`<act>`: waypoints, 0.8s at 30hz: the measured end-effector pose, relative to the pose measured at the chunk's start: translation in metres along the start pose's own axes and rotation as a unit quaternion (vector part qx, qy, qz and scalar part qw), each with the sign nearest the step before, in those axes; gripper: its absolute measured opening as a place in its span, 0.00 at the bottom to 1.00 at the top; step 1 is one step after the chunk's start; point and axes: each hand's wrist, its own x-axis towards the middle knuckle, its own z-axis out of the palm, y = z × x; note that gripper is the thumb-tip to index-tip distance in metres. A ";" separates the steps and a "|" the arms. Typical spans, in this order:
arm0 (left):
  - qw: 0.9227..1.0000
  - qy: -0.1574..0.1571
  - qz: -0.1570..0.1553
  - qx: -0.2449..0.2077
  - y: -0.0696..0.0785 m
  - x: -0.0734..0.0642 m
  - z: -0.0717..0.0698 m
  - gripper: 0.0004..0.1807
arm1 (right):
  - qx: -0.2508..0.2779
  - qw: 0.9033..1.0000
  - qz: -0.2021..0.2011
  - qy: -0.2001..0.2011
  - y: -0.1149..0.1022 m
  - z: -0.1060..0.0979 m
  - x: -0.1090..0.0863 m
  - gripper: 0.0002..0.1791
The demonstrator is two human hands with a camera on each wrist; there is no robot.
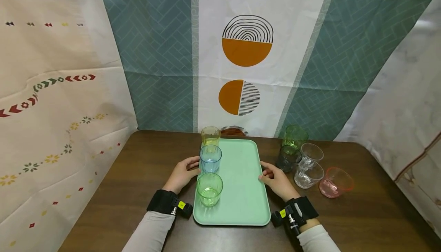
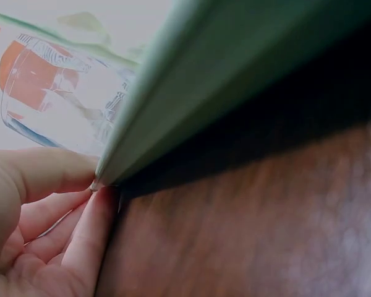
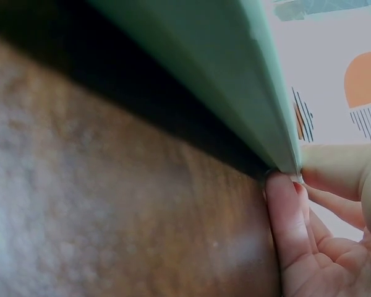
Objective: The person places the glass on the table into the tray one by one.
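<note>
A light green rectangular tray [image 1: 241, 191] lies lengthwise on the table. My left hand [image 1: 183, 174] pinches its left rim, thumb above and fingers under the edge in the left wrist view. At the opposite rim my right hand [image 1: 275, 179] pinches likewise, as the right wrist view shows. Three tumblers stand in a row along the tray's left side: a yellow glass [image 1: 210, 136] at the far end, a blue glass [image 1: 210, 160] beside my left fingers, and a light green glass [image 1: 209, 191] nearest me. The tray's right half bears nothing.
Right of the tray, several more glasses stand on the brown table [image 1: 155, 160]: a green glass [image 1: 295, 136], a dark grey glass [image 1: 288, 159], two clear glasses, the nearer one [image 1: 307, 176], and a pink glass [image 1: 333, 185]. A patterned curtain [image 1: 162, 53] hangs behind.
</note>
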 end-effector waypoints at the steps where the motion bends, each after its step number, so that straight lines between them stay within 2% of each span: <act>1: 1.000 0.002 0.002 0.000 0.000 0.000 0.000 0.28 | 0.001 1.000 0.001 0.002 -0.001 0.000 0.000 0.30; 7: 1.000 0.017 0.009 -0.003 -0.002 0.002 0.001 0.27 | -0.021 1.000 0.004 -0.009 -0.011 -0.002 0.001 0.30; 11: 1.000 0.020 0.015 0.002 -0.004 0.000 0.003 0.26 | -0.072 0.996 0.025 -0.044 -0.028 -0.006 -0.004 0.31; 14: 1.000 0.024 0.016 0.001 -0.005 -0.002 0.003 0.26 | -0.135 0.987 0.036 -0.073 -0.048 -0.011 -0.006 0.32; 18: 0.999 0.028 0.014 0.001 -0.006 -0.003 0.003 0.26 | -0.200 0.976 0.001 -0.086 -0.079 -0.025 -0.001 0.28; 21: 1.000 0.027 0.015 0.003 -0.006 -0.001 0.002 0.25 | -0.219 0.972 -0.038 -0.075 -0.101 -0.043 0.008 0.23; 24: 1.000 0.023 0.016 0.005 -0.005 0.000 0.001 0.25 | -0.245 0.966 -0.055 -0.067 -0.119 -0.061 0.018 0.23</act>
